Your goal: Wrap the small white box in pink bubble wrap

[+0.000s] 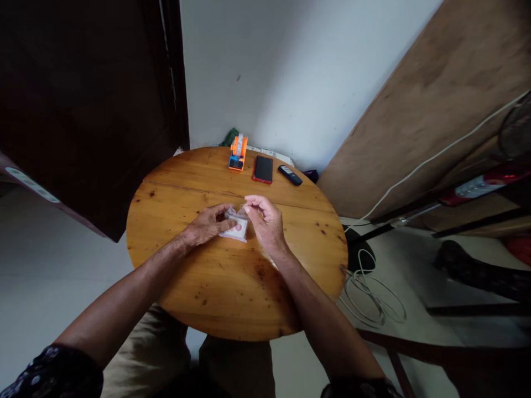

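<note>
White packet (237,231) lies just right of left grip (207,224), part-curled and holding it; right grip (267,224), opposite side, has fingertips pinched on the clear wrapper (240,211).

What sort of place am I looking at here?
Probably a room in a home, though a small workroom is possible: a rounded, yellow-brown wooden table stands near a plain white wall and a tall, dark brown door-like panel.

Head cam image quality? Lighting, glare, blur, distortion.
All head view: dim, uneven light, dark panel at left nearly black; soft sheen on the tabletop beside the right hand; outer areas look stretched, wide-angle style; print on the small packet too small and soft to read.
</note>
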The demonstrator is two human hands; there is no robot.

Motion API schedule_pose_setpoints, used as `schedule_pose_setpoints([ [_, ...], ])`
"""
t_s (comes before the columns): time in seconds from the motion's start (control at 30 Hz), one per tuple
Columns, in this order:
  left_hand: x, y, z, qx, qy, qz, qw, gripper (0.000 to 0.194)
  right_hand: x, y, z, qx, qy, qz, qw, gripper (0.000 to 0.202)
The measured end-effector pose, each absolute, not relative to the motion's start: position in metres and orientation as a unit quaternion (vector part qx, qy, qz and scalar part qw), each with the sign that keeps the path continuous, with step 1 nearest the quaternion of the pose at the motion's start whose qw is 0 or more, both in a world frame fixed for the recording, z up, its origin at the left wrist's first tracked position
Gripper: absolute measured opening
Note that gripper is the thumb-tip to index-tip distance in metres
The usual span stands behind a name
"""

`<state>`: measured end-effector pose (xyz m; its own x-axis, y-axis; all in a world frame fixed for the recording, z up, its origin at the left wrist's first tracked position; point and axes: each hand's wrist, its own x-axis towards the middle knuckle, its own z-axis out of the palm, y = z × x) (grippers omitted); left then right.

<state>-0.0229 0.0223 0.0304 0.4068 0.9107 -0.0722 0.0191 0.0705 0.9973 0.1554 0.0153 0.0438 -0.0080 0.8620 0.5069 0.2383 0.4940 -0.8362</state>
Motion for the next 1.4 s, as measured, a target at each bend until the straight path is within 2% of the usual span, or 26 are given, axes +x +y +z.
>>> schedule_pose_setpoints([
  [0.1, -0.023, 0.022, 0.033, 0.586, 0.407, 0.357, 0.603, 0.05, 0.154, 0.014, 0.043, -0.423, -0.656, 0.27, 0.563, 0.016],
  [0.33, -0.024, 0.021, 0.038, 0.61, 0.455, 0.343, 0.551, 0.034, 0.151, 0.002, 0.045, -0.429, -0.678, 0.256, 0.539, 0.015],
  [0.6, -0.024, 0.021, 0.041, 0.63, 0.459, 0.344, 0.524, 0.037, 0.157, -0.007, 0.045, -0.421, -0.776, 0.113, 0.457, 0.02],
  [0.77, -0.029, 0.021, 0.042, 0.633, 0.431, 0.33, 0.552, 0.04, 0.159, -0.009, 0.043, -0.405, -0.811, 0.051, 0.419, 0.021],
  [1.03, -0.029, 0.02, 0.042, 0.636, 0.448, 0.338, 0.53, 0.036, 0.162, -0.008, 0.044, -0.39, -0.841, 0.023, 0.374, 0.026],
  [1.4, -0.029, 0.022, 0.038, 0.623, 0.467, 0.348, 0.523, 0.045, 0.164, -0.007, 0.044, -0.38, -0.864, 0.019, 0.33, 0.032],
])
